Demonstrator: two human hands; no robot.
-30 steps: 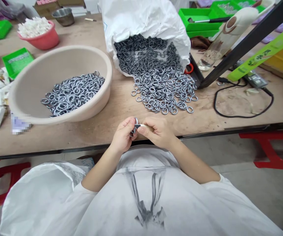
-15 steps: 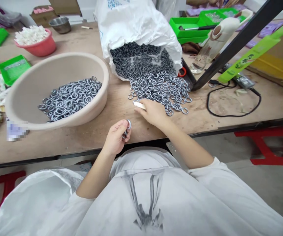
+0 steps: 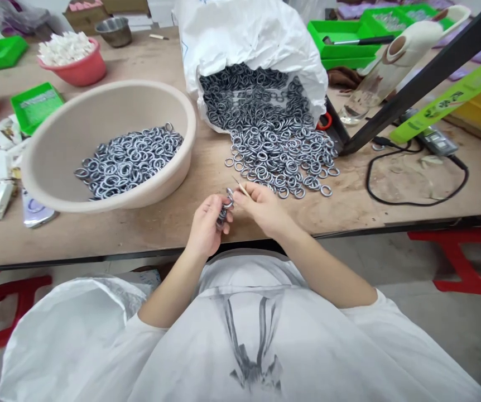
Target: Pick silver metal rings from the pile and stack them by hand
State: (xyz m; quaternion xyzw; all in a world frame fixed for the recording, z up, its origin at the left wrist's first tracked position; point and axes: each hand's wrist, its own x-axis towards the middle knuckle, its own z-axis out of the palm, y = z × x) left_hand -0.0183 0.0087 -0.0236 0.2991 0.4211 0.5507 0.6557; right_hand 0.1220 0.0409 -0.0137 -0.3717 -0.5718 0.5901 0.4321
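Observation:
Several grey rings (image 3: 222, 214) are gathered in the closed fingers of my left hand (image 3: 207, 223), near the table's front edge. Another ring (image 3: 229, 195) stands up at its fingertips, and my right fingers meet it there. My right hand (image 3: 265, 209) is closed around a slim pointed tool (image 3: 244, 190) with a pale handle; its thin tip points up and left. Just beyond my hands, a heap of loose grey rings (image 3: 282, 151) spills out of a white sack (image 3: 253, 39) lying on its side. To the left, a large beige basin (image 3: 110, 100) holds many similar rings.
A red bowl of white pieces (image 3: 77, 70), green trays (image 3: 37, 111) and a metal bowl (image 3: 114, 34) stand at the back left. On the right are a dark slanted post (image 3: 408, 84), a clear bottle (image 3: 366, 92) and a black cable (image 3: 416, 202). White pieces (image 3: 0, 167) lie far left.
My right hand has drawn back from the ring heap with the pointed tool and a ring. My hands have come together, the left moving slightly up and right. The view has shifted a little.

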